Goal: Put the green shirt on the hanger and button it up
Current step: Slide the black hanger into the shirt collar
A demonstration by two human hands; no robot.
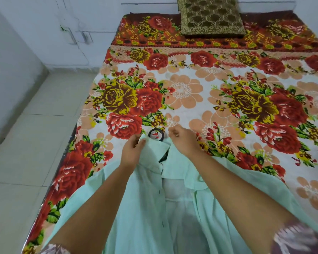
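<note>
On the near edge of the bed, the green shirt (pixel 140 208) lies spread flat on its back, neck pointing away from the person and its front hanging open down the middle so the pale inside shows. A few dark buttons (pixel 159 191) run along the left front edge, none of them fastened. The hanger (pixel 155 134) is inside the shirt: its black hook sticks out past the collar (pixel 154 149) onto the sheet, and a dark bit of it shows in the neck opening. The left hand (pixel 131 153) grasps the left side of the collar, fingers curled round the folded cloth. The right hand (pixel 181 142) sits at the other side of the neck, just beside the hook, fingers bunched together; whether they pinch any cloth I cannot tell. Both forearms reach out over the shirt, with patterned sleeves at the bottom corners. Under it all is a bedsheet (pixel 209 99) printed with big red, yellow and peach flowers. At the far end of the bed a brown and gold cushion (pixel 211 17) rests against the white wall (pixel 81 24). Pale floor tiles (pixel 26 143) run along the left side of the bed.
</note>
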